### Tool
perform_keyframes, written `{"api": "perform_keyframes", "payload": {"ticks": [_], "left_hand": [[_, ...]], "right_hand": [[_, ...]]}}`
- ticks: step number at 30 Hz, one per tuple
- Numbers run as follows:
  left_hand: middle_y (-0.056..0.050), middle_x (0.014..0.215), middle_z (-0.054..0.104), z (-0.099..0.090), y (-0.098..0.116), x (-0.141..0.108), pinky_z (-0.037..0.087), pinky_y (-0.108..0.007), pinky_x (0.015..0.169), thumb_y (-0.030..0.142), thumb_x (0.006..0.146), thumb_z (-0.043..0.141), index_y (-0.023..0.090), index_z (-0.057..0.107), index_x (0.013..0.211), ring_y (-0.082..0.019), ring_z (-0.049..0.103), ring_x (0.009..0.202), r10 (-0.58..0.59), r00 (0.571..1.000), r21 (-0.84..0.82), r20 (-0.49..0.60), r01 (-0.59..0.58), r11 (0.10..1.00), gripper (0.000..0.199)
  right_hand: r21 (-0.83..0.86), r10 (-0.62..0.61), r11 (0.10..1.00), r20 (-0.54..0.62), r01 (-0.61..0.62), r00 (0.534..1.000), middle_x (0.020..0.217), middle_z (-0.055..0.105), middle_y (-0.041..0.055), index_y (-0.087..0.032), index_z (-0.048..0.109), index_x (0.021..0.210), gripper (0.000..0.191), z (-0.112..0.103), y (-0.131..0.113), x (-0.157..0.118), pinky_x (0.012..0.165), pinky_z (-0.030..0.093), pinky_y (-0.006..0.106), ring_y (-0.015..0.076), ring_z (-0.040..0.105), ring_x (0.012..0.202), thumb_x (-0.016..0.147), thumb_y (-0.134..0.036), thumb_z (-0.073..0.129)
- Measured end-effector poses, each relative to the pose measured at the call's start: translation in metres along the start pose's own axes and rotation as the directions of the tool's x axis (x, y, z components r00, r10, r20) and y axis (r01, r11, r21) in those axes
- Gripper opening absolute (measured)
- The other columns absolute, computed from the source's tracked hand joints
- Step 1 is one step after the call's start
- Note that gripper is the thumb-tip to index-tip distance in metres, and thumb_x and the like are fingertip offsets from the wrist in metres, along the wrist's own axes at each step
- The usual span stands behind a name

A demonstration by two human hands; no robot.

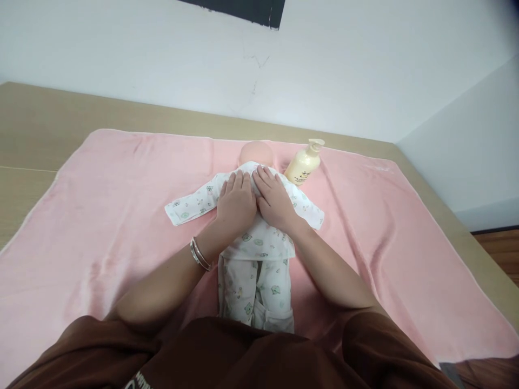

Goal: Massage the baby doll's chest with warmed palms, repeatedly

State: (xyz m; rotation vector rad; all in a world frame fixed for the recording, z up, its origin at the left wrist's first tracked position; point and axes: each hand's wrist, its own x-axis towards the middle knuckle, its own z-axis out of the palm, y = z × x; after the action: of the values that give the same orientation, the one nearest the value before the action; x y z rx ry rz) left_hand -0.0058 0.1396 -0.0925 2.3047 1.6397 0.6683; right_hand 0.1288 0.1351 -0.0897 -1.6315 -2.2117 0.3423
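A baby doll dressed in a white patterned top (259,243) and matching trousers (239,289) lies on a pink blanket (133,216). The back of its bald head (256,153) shows at the far end, and its sleeves spread out to both sides. My left hand (237,202) rests flat on the upper part of the top, fingers pointing away from me. Beside it, my right hand (273,199) lies flat on the same garment, thumbs nearly touching. Neither hand holds anything.
A cream pump bottle (302,166) stands tilted in view on the blanket, right of the doll's head. The wooden table (162,116) shows around the blanket. A white wall (182,65) rises behind, with a dark panel (251,9) at the top.
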Motion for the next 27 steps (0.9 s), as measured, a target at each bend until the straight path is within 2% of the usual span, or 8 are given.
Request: {"api": "perform_keyframes", "payload": {"ticks": [4,9,13,16,21,24,27], "left_hand": [[-0.021,0.159,0.038,-0.002,0.005,-0.003,0.026,-0.051,0.124,0.019,0.097,0.035,0.003,0.038,0.150,-0.035,0.030,0.151,-0.014,0.999,0.047,0.037,0.012,0.999,0.056],[-0.020,0.160,0.037,0.002,0.008,-0.009,0.026,-0.052,0.124,0.016,0.096,0.034,0.006,0.037,0.151,-0.033,0.029,0.152,0.002,1.000,0.094,0.020,-0.004,0.996,0.056],[-0.020,0.159,0.037,0.002,0.010,-0.011,0.025,-0.053,0.124,0.019,0.097,0.033,0.007,0.038,0.150,-0.034,0.029,0.152,0.002,1.000,0.068,0.018,-0.003,0.998,0.055],[-0.020,0.159,0.037,-0.001,0.009,-0.009,0.026,-0.056,0.123,0.023,0.098,0.033,0.007,0.039,0.150,-0.035,0.029,0.152,-0.032,0.999,0.010,0.029,0.032,0.999,0.055],[-0.020,0.160,0.037,-0.001,-0.006,0.009,0.025,-0.057,0.124,0.028,0.097,0.037,0.007,0.041,0.148,-0.035,0.029,0.151,-0.054,0.997,-0.087,0.061,0.059,0.994,0.056],[-0.023,0.155,0.043,0.002,-0.018,0.021,0.024,-0.052,0.124,0.032,0.098,0.034,0.002,0.044,0.144,-0.033,0.035,0.148,-0.027,0.999,-0.100,0.030,0.030,0.995,0.056],[-0.025,0.153,0.045,0.002,-0.021,0.023,0.025,-0.052,0.123,0.033,0.098,0.033,0.000,0.045,0.143,-0.034,0.037,0.147,0.009,1.000,-0.075,0.028,-0.007,0.997,0.057]], "right_hand": [[-0.029,0.040,0.999,-0.011,-0.041,0.999,0.166,0.023,0.0130,-0.008,0.035,0.153,0.062,0.001,-0.001,0.002,0.127,0.014,0.054,0.0290,0.012,0.157,0.093,-0.023,0.031],[-0.015,0.081,0.997,-0.049,-0.082,0.996,0.164,0.028,0.0141,-0.010,0.034,0.154,0.059,0.004,0.002,0.006,0.125,0.020,0.055,0.0281,0.014,0.156,0.101,-0.033,0.023],[0.005,0.119,0.993,-0.060,-0.119,0.991,0.164,0.028,0.0169,-0.008,0.035,0.153,0.060,0.002,0.006,0.010,0.125,0.022,0.054,0.0298,0.019,0.155,0.101,-0.037,0.027],[-0.008,0.130,0.991,-0.074,-0.131,0.989,0.163,0.029,0.0192,-0.007,0.035,0.153,0.060,0.000,0.001,0.009,0.124,0.025,0.057,0.0322,0.023,0.154,0.101,-0.036,0.028],[-0.112,0.127,0.985,-0.068,-0.134,0.990,0.159,0.034,0.0254,0.002,0.037,0.150,0.059,0.003,-0.020,-0.008,0.124,0.025,0.056,0.0355,0.026,0.152,0.099,-0.025,0.025],[-0.104,0.101,0.989,-0.064,-0.108,0.993,0.161,0.032,0.0221,-0.002,0.038,0.150,0.059,0.004,-0.026,-0.016,0.125,0.023,0.056,0.0355,0.023,0.153,0.097,-0.026,0.032],[-0.049,0.117,0.992,-0.028,-0.118,0.993,0.162,0.030,0.0193,-0.004,0.036,0.152,0.060,0.000,-0.019,-0.010,0.125,0.023,0.055,0.0327,0.022,0.154,0.097,-0.029,0.030]]}}
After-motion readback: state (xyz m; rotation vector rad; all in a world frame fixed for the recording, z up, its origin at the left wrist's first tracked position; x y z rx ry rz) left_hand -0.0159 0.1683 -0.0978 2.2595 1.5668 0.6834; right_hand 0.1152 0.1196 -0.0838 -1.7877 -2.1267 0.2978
